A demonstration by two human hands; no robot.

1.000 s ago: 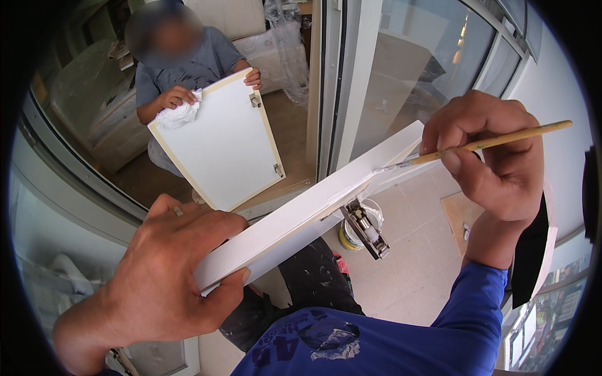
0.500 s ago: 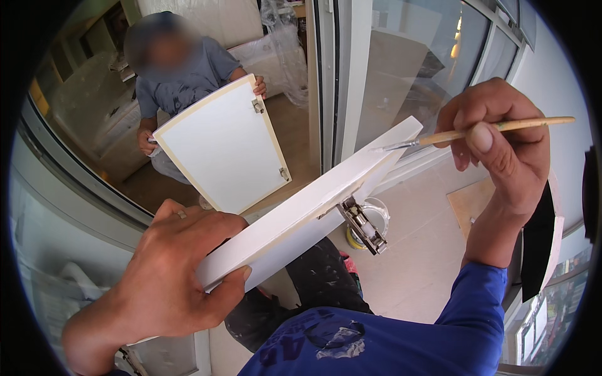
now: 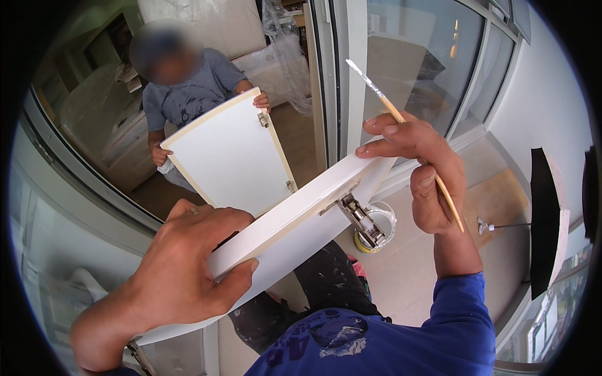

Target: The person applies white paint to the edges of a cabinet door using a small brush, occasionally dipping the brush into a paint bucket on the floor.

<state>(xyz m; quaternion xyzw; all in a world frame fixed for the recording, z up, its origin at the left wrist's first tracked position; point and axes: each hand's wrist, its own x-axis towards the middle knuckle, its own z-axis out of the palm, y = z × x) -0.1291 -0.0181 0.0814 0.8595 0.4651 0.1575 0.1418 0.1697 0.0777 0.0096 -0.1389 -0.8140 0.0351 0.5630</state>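
One white panel (image 3: 295, 214), held aslant above the lap, off the floor (image 3: 411, 269), narrow edge up. Left hand (image 3: 182, 266) pinches its lower-left end, thumb on near face, fingers over far side. Right hand (image 3: 442, 166) curls thumb and fingers round a thin brush (image 3: 392, 110), white tip raised clear; fingertips at panel's far end, touching or just above, cannot tell. Upper edge white along its visible length: coating there looks well along. Pale strip still beside it, metal hinge (image 3: 362, 222) still on; other edges hidden, state unknown. White-smeared bucket (image 3: 392, 220) on floor; brown board (image 3: 505, 194) near floor's right edge. Co-worker (image 3: 188, 91) holds second panel (image 3: 229, 150), pale border still on.
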